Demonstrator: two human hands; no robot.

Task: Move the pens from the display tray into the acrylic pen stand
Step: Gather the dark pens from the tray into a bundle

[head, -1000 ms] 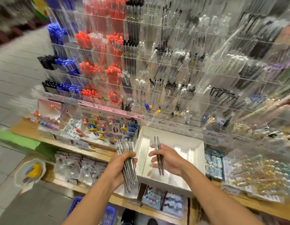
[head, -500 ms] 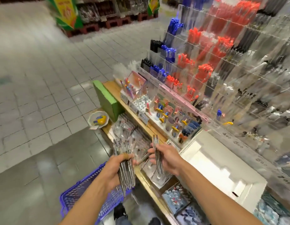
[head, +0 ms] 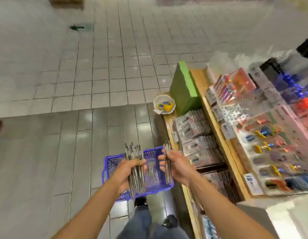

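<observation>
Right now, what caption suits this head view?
Left hand and right hand each grip pens above a blue basket.

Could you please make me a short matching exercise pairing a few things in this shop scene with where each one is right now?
Things:
1. big bundle of pens
2. small bundle of pens
3. purple basket
4. green block

Places:
A. on the floor, below both hands
B. gripped in the right hand
C. at the far end of the wooden shelf
D. gripped in the left hand

Pairs: 1-D, 2-B, 3-A, 4-C
</observation>
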